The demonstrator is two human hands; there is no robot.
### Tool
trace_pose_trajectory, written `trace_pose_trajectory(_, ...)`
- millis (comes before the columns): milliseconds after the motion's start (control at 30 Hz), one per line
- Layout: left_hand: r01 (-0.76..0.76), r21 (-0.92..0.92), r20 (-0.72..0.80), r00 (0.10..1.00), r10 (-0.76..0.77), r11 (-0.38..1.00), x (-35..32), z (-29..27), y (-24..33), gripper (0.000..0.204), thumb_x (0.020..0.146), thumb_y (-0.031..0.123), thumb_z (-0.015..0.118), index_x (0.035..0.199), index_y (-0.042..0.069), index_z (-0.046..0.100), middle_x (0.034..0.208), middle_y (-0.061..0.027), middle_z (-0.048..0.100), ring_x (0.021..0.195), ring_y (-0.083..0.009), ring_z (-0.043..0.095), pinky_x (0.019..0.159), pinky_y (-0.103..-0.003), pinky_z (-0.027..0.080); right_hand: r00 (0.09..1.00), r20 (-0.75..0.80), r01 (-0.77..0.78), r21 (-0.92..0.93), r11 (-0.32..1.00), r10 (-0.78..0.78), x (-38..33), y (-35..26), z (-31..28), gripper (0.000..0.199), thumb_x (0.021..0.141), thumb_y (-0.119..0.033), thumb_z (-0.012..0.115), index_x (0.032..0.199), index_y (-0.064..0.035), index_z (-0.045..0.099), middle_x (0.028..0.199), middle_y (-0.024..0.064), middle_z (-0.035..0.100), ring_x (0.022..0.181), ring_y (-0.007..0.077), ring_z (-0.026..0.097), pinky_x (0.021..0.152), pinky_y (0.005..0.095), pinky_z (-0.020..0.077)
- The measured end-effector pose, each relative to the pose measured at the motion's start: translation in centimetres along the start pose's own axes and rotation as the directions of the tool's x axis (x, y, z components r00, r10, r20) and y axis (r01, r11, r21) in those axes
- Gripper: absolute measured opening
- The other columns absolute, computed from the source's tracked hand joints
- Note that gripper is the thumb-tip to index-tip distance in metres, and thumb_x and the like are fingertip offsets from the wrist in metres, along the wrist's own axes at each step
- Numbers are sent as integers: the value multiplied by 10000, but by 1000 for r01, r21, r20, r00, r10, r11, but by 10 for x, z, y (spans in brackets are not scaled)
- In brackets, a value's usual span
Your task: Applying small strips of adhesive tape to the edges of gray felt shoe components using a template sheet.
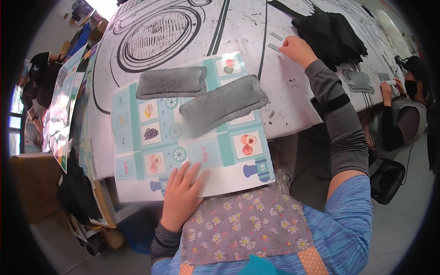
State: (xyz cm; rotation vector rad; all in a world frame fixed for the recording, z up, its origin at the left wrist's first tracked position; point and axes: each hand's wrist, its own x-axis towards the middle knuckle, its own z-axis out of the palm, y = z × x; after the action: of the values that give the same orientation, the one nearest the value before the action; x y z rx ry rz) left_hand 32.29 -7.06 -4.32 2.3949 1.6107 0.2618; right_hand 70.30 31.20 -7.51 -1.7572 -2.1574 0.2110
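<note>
My left hand (181,195) lies flat, fingers spread, on the near edge of a printed board (137,188) with fruit pictures. Two grey padded fabric pieces (172,83) rest on the board; the nearer one (224,104) lies slanted, its lower left end blurred. My right hand (298,51) reaches out to the far right, fingers pinched at the end of a small grey strip (273,46). Another small grey strip (276,35) lies just beyond it. Beside that hand sits a heap of black fabric pieces (330,36).
A white table cover (243,41) with black line drawings lies under everything. At the right, a co-worker (403,114) handles a white item near another grey padded piece (358,81). Black fabric (78,192) hangs at the left beside shiny printed sheets (62,105). A black bin (387,181) stands on the floor.
</note>
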Motion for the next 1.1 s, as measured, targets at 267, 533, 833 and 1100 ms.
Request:
trace_pose_trajectory(267,0,-172,8,1000,1,985,4,-24,6,592,720,237,820,1253,83,613,1279,-115,571,1139,-357,551,1002,-471,458,968,206,-137,-44,990,143,34,0,11,257,673,-204,728,779,30,741,763,227,697,705,335,695,691,411,544)
trace_pose_trajectory(533,-78,-261,-190,981,28,962,24,-38,7,494,711,105,812,1173,28,653,1071,-135,679,971,-333,633,879,-437,494,976,75,164,368,915,-206,-21,-63,-31,162,804,-117,717,807,-5,601,730,63,625,709,144,602,668,288,492)
trace_pose_trajectory(833,-157,-394,-296,954,37,905,59,-29,24,378,743,39,765,1108,13,668,993,-130,682,857,-315,647,733,-396,505,804,134,282,771,571,-579,-213,-181,-50,87,866,-37,655,953,-44,648,881,87,667,854,253,646,758,360,497)
trace_pose_trajectory(1100,0,-546,-7,1000,-5,838,55,-32,30,226,811,-3,697,1034,26,705,822,-105,702,706,-268,646,638,-358,485,832,81,208,871,445,-549,-228,-179,-38,166,800,32,725,939,-52,687,909,67,679,843,246,641,827,356,522)
